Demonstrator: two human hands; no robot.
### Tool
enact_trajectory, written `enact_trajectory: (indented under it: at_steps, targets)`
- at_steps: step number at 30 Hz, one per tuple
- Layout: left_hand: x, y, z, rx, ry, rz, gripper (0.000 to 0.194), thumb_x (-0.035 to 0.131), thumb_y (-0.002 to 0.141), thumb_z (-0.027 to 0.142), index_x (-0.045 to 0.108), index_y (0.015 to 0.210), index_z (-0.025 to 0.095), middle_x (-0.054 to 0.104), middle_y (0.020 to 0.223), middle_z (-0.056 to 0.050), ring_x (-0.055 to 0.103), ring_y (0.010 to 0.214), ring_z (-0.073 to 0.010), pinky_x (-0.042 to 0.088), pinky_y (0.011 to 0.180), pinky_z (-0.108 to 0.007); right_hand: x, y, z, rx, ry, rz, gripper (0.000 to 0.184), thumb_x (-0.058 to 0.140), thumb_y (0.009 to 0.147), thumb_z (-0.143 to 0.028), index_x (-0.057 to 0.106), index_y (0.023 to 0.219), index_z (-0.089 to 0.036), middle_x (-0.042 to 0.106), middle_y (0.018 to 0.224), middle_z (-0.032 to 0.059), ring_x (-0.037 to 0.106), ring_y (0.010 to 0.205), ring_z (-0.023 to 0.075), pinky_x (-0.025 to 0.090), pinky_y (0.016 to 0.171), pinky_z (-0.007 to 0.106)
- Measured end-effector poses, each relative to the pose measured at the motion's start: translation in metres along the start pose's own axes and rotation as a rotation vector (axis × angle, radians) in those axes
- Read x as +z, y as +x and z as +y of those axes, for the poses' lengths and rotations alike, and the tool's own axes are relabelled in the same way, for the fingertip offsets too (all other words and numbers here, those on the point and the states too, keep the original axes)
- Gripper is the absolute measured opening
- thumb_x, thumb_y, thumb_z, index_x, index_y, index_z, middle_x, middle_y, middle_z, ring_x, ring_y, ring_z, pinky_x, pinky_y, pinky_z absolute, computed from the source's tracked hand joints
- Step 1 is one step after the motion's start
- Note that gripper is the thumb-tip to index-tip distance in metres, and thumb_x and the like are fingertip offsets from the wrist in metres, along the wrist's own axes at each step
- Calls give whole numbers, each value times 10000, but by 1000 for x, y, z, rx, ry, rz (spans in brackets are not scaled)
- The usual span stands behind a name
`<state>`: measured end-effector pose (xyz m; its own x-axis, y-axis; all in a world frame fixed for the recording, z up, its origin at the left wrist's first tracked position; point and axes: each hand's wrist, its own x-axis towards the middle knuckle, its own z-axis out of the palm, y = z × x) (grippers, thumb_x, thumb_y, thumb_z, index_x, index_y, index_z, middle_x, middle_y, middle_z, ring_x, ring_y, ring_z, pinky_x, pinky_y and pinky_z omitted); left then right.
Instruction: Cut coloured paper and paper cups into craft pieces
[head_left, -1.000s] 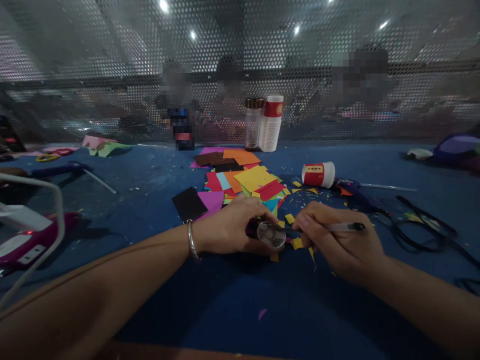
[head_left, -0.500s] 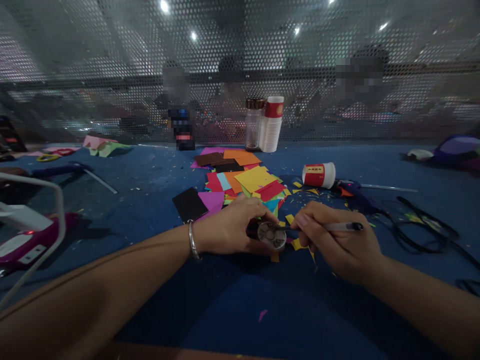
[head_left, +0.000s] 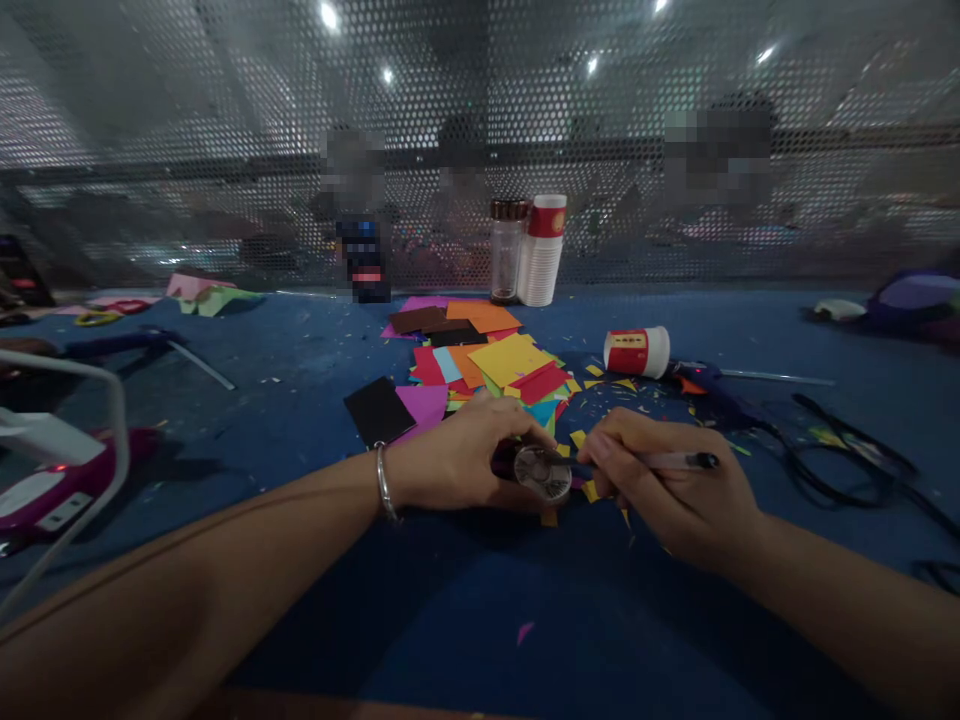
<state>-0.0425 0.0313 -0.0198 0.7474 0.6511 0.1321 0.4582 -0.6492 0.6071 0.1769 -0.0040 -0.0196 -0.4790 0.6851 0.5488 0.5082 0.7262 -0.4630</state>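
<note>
My left hand, with a silver bangle at the wrist, is wrapped round a small paper cup lying on its side. Its round white end faces me and carries many dark drawn lines spreading from the middle. Most of the cup's dark side is hidden by my fingers. My right hand pinches a pen with a clear barrel and black end. The pen's point reaches the upper right part of the white end; whether it touches there I cannot tell.
Coloured paper sheets and yellow scraps lie beyond my hands. A red and white cup is tipped over beside a glue gun with cable. Stacked cups and a glass bottle stand behind. A purple power strip lies left.
My right hand and the pen have shifted very slightly left and down. My left hand keeps its hold on the paper cup, nearly unmoved.
</note>
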Motion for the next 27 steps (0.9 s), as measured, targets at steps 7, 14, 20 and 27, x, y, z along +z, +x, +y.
enact_trajectory:
  at_steps: [7,14,20,27]
  targets:
    - [0,0,0,-7,11,-8,446,778,740,479,676,1119,267,661,1072,-39,567,1018,-239,399,907,-369,1,-2,4,-27,-18,11,323,431,974,-205,534,668,-204,555,547,-34,486,424,79,347,454,231]
    - [0,1,1,2,3,0,436,774,741,483,680,1105,261,671,1049,-41,573,998,-240,411,893,-376,1,-2,4,-35,-55,14,329,429,969,-206,527,655,-207,539,525,-38,481,420,83,338,453,237]
    - [0,1,2,-17,16,11,436,801,719,447,682,1100,273,666,1043,-37,568,1001,-241,413,891,-377,0,0,2,-29,-58,13,321,426,971,-204,525,666,-208,540,521,-40,483,418,82,343,451,234]
    - [1,1,2,-19,18,7,446,809,717,433,680,1106,258,663,1030,-32,561,996,-231,399,882,-351,2,0,1,-26,-40,-6,335,427,975,-218,540,660,-202,563,545,-29,495,430,79,354,456,229]
